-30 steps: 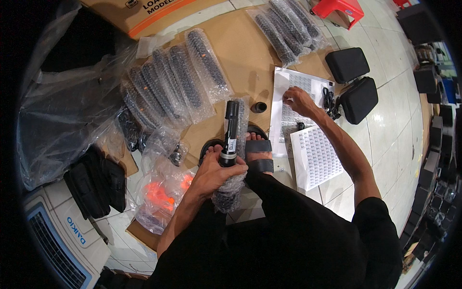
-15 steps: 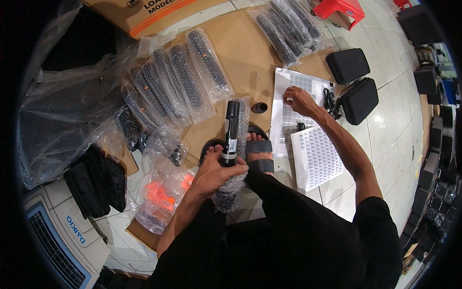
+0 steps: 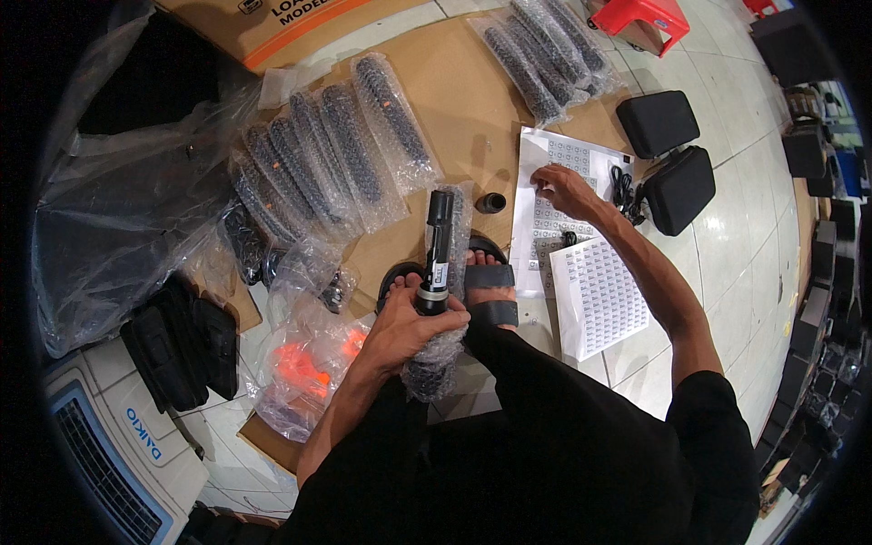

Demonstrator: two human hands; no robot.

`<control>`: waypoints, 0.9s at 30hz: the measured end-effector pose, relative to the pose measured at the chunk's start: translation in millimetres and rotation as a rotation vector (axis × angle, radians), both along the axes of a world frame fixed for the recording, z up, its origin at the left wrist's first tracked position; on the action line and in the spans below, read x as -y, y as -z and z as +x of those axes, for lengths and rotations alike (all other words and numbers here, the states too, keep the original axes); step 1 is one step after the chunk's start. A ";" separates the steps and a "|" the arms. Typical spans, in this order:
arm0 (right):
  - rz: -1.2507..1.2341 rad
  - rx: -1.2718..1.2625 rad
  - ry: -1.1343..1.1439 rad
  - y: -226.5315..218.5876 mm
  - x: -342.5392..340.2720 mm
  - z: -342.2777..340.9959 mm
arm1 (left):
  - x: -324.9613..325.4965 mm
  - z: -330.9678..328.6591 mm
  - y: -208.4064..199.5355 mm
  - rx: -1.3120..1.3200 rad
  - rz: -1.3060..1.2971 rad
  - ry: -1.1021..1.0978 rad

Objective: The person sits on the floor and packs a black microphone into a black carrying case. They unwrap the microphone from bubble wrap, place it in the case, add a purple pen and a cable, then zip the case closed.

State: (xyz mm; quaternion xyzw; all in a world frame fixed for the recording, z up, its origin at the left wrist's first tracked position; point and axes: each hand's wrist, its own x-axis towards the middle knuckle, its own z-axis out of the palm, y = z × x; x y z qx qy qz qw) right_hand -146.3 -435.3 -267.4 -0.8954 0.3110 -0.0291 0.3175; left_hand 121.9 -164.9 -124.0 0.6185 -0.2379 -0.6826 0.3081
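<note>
My left hand (image 3: 411, 325) is closed round the lower end of a black tube-shaped device (image 3: 438, 241) with a silver ring and a white label; it resembles a flashlight. Clear bubble wrap (image 3: 459, 227) lies along the device and continues below my fingers. Over a sheet of small printed stickers (image 3: 527, 232), my right hand (image 3: 572, 193) has its fingertips pinched together near the sheet's upper left part. Whatever they hold is too small to make out. A short black cylindrical cap (image 3: 491, 203) stands on the cardboard between my hands.
Bubble-wrapped black tubes (image 3: 350, 150) lie at the back left, more wrapped tubes (image 3: 545, 59) at the back right. A second sticker sheet (image 3: 599, 300), black cables (image 3: 621, 189) and black cases (image 3: 677, 191) are at right. Orange pieces in plastic (image 3: 302, 368) lie left of my legs.
My right fingers have shifted very slightly over the sticker sheet. My left hand keeps its hold on the device, which stays practically in place.
</note>
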 end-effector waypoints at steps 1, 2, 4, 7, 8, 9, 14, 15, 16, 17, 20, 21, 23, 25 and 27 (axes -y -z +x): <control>0.003 0.001 0.004 0.5 0.1 -0.2 | -0.5 -0.1 1.1 0.010 -0.008 -0.002; 0.006 0.001 0.007 1.0 0.1 -0.5 | -0.3 0.0 1.0 0.004 -0.006 -0.001; 0.021 0.006 0.022 2.5 0.2 -1.4 | 0.6 0.3 -0.1 -0.008 -0.002 0.002; 0.048 0.012 0.045 4.5 0.6 -3.0 | 1.7 0.5 -1.4 -0.034 0.010 0.005; 0.052 0.010 0.043 4.5 0.7 -3.0 | 1.3 0.6 -0.8 -0.021 0.010 0.007; 0.055 0.008 0.042 4.6 0.7 -2.8 | 0.5 0.6 0.4 -0.009 0.010 0.009; 0.013 0.002 0.004 7.5 3.6 -5.7 | -1.4 0.6 5.1 0.015 -0.006 0.018; -0.002 -0.004 -0.008 8.8 4.7 -7.7 | 0.1 0.4 2.7 -0.010 0.007 0.013; -0.005 -0.004 -0.010 8.6 4.6 -6.9 | 0.4 0.5 1.1 -0.032 0.022 0.006; -0.009 -0.004 -0.012 8.3 4.5 -6.4 | 0.0 0.4 1.1 -0.025 0.022 0.006; -0.034 0.011 -0.036 7.2 4.8 -6.4 | -1.1 0.3 2.2 -0.002 0.009 0.014; -0.046 0.018 -0.048 6.9 5.0 -6.6 | -1.6 0.3 4.0 0.008 -0.006 0.020; -0.052 0.020 -0.034 5.8 4.8 -6.3 | -1.8 0.4 4.2 0.010 -0.017 0.022; -0.048 0.018 -0.024 6.2 5.0 -6.7 | -0.6 0.3 1.5 -0.004 -0.013 0.015; -0.033 0.015 -0.017 7.8 6.4 -7.9 | -0.2 0.7 1.1 -0.027 0.009 0.016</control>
